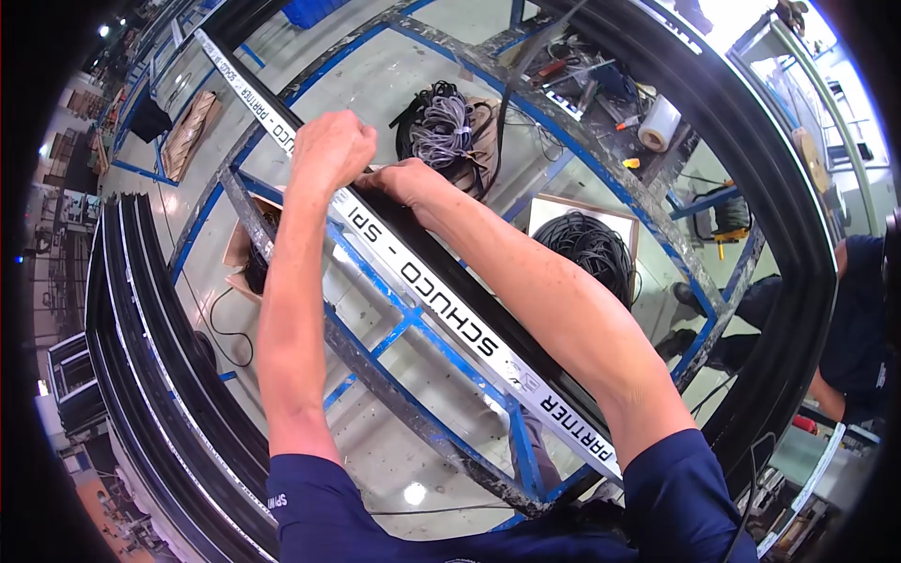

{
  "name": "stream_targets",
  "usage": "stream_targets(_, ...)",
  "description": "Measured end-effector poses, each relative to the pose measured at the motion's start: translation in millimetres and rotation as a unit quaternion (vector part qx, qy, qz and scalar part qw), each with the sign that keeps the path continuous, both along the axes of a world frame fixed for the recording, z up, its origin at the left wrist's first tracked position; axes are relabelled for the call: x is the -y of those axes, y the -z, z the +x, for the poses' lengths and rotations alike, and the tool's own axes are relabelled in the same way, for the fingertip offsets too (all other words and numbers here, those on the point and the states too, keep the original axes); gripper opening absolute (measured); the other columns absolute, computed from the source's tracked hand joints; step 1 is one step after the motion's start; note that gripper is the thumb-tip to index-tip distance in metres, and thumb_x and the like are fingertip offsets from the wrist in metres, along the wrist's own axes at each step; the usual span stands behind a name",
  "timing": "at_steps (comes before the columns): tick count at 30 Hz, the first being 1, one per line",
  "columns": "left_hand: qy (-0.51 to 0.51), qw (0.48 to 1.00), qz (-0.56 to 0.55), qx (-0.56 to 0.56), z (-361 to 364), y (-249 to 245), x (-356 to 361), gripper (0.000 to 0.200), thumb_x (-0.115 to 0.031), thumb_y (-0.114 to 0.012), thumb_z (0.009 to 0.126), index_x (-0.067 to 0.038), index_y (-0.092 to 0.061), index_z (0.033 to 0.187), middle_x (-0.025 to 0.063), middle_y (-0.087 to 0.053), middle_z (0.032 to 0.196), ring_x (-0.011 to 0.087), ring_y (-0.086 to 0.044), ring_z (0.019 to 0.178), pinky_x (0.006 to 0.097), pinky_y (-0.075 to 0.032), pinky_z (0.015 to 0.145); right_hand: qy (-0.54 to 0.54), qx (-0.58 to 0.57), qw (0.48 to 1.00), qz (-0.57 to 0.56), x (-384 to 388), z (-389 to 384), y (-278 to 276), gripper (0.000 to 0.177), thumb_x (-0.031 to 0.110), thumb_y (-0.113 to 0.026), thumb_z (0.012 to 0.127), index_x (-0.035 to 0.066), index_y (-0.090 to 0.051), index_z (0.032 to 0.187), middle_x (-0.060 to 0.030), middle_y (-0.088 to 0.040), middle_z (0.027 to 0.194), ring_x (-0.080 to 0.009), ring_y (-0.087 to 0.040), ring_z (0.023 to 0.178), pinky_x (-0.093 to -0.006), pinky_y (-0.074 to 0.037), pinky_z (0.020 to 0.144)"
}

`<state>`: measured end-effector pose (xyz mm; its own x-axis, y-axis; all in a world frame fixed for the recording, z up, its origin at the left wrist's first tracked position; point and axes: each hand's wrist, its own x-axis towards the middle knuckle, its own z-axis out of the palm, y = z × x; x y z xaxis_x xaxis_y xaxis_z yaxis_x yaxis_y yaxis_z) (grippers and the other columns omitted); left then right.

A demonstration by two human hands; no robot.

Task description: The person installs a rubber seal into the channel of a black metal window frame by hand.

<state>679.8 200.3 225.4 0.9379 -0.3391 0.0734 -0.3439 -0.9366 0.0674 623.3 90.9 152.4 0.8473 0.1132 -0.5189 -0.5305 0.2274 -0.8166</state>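
Note:
A long black profile [450, 266] runs diagonally across the frame, its pale face film [427, 286] printed with "SCHUCO" and "PARTNER". My left hand [328, 147] is closed in a fist over the upper part of this bar. Whatever lies inside that fist is hidden. Just to the right, my right hand [399, 183] has its fingers bent together at the dark side of the profile, close to the left hand. Its fingertips are partly covered, so I cannot make out what they pinch.
Blue metal frame bars [413, 324] surround the profile. Coiled grey and black cords [441, 127] lie beyond it, and a box holds a black coil [584, 249]. Curved black profiles [169, 366] stand at left. Tools and a white roll [660, 124] lie at upper right. Another person [849, 319] stands at right.

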Motion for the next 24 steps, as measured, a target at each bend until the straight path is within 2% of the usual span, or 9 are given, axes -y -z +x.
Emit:
stream_targets(3, 0.013, 1.0, -0.016, 0.002, 1.7, 4.5, -2.3, 0.041, -0.034, -0.055, 0.09, -0.001, -0.074, 0.079, 0.0267, -0.07, 0.085, 0.0446, -0.068, 0.086, 0.0513, -0.054, 0.083, -0.023, 0.101, 0.989, -0.107, -6.1, 3.8, 8.2, 0.038, 0.025, -0.078, 0.082, -0.011, -0.073, 0.093, -0.0175, -0.073, 0.085, -0.0216, -0.069, 0.075, -0.0375, -0.053, 0.065)
stream_targets(6, 0.007, 1.0, -0.014, 0.019, -3.0, 0.2, -1.3, 0.037, -0.031, -0.057, 0.088, -0.001, -0.074, 0.076, 0.025, -0.07, 0.081, 0.043, -0.07, 0.082, 0.0504, -0.056, 0.08, -0.085, 0.074, 0.983, -0.147, 3.9, 7.5, 8.7, 0.04, 0.029, -0.074, 0.088, -0.008, -0.074, 0.103, -0.0149, -0.075, 0.096, -0.0204, -0.069, 0.082, -0.0359, -0.053, 0.073)
stream_targets(10, 0.009, 0.999, -0.028, 0.032, -4.9, 0.8, -1.5, 0.035, -0.028, -0.057, 0.087, 0.0, -0.075, 0.075, 0.0246, -0.071, 0.078, 0.0417, -0.071, 0.078, 0.049, -0.056, 0.08, -0.05, 0.012, 0.998, 0.048, 1.7, 9.1, 6.4, 0.038, 0.025, -0.07, 0.093, -0.003, -0.07, 0.118, -0.0129, -0.075, 0.103, -0.0197, -0.071, 0.089, -0.0343, -0.056, 0.078)
stream_targets(16, 0.011, 0.999, -0.025, 0.033, -8.1, -0.7, -1.9, 0.035, -0.029, -0.057, 0.087, -0.001, -0.075, 0.076, 0.0248, -0.071, 0.08, 0.0413, -0.071, 0.079, 0.049, -0.056, 0.081, -0.036, 0.058, 0.992, -0.108, -8.1, 15.4, 0.3, 0.034, 0.021, -0.067, 0.092, -0.005, -0.071, 0.115, -0.0129, -0.075, 0.098, -0.0181, -0.07, 0.084, -0.0335, -0.055, 0.072)
stream_targets(18, 0.041, 0.999, 0.006, 0.023, -4.3, -0.1, -5.1, 0.038, -0.033, -0.057, 0.086, -0.001, -0.074, 0.074, 0.0242, -0.071, 0.078, 0.0425, -0.07, 0.074, 0.0525, -0.056, 0.072, -0.035, 0.002, 0.999, 0.03, -6.6, 16.8, 14.2, 0.031, 0.024, -0.069, 0.092, 0.0, -0.073, 0.111, -0.0124, -0.075, 0.096, -0.0215, -0.071, 0.078, -0.0428, -0.058, 0.067)
stream_targets(20, 0.085, 0.995, 0.009, 0.042, 1.7, 9.8, -9.8, 0.038, -0.034, -0.058, 0.085, -0.001, -0.072, 0.071, 0.0243, -0.069, 0.076, 0.0439, -0.069, 0.073, 0.0541, -0.055, 0.068, -0.036, -0.025, 0.999, 0.024, -10.9, 20.8, 21.9, 0.035, 0.03, -0.07, 0.089, 0.002, -0.074, 0.109, -0.0133, -0.075, 0.097, -0.0266, -0.073, 0.079, -0.047, -0.059, 0.07)
stream_targets(22, 0.029, 0.999, 0.001, 0.019, 1.8, 8.3, -4.3, 0.036, -0.033, -0.057, 0.086, -0.004, -0.075, 0.074, 0.0228, -0.072, 0.08, 0.0426, -0.071, 0.076, 0.0515, -0.056, 0.071, -0.094, 0.153, 0.937, -0.3, -19.8, 28.1, 19.0, 0.046, 0.041, -0.065, 0.09, 0.002, -0.072, 0.112, -0.0239, -0.073, 0.112, -0.0385, -0.072, 0.104, -0.0459, -0.056, 0.088)
stream_targets(23, 0.022, 0.999, -0.01, 0.03, 2.4, 10.9, -3.6, 0.036, -0.031, -0.057, 0.086, -0.002, -0.074, 0.076, 0.0244, -0.071, 0.081, 0.0428, -0.071, 0.078, 0.0524, -0.056, 0.073, -0.203, 0.266, 0.852, -0.403, -28.4, 50.7, 38.8, 0.047, 0.046, -0.057, 0.092, 0.01, -0.072, 0.117, -0.023, -0.069, 0.121, -0.0421, -0.067, 0.112, -0.0504, -0.054, 0.093)
stream_targets(24, 0.016, 0.999, -0.021, 0.032, -4.0, 2.7, -0.3, 0.036, -0.03, -0.057, 0.086, 0.001, -0.074, 0.076, 0.0257, -0.071, 0.082, 0.0425, -0.071, 0.081, 0.0522, -0.055, 0.077, -0.239, 0.273, 0.825, -0.434, -31.9, 58.5, 53.0, 0.046, 0.048, -0.051, 0.093, 0.018, -0.073, 0.118, -0.02, -0.068, 0.124, -0.043, -0.065, 0.114, -0.0511, -0.052, 0.098)
